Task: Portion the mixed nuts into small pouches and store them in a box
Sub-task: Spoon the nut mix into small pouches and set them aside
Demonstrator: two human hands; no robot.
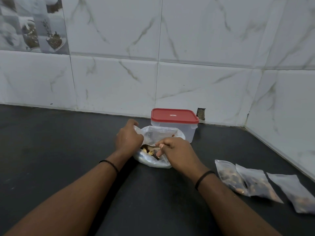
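Our left hand [129, 136] grips the near-left rim of the bag [154, 160], its fingers curled over the plastic edge and holding the mouth up and open. Our right hand [173, 149] pinches the handle of a spoon [150, 147] between thumb and curled fingers; the spoon's bowl points left, down inside the bag, just past the fingertips and close under the left hand's knuckles. The nuts [150, 152] lie in the bottom of the bag, directly beneath the right fingers, touching or almost touching the spoon; we cannot tell whether the spoon carries any.

The bag sits on the dark desk [68, 150]. Just beyond our right fingers, touching the bag's far side or nearly so, stands the box [177, 130], its red lid [174, 116] on, against the tiled wall [196, 57].

Well to the right of the right wrist, three pouches [255, 182] lie flat on the desk in a row, side by side with edges overlapping, each holding nuts. A dark band circles each wrist.
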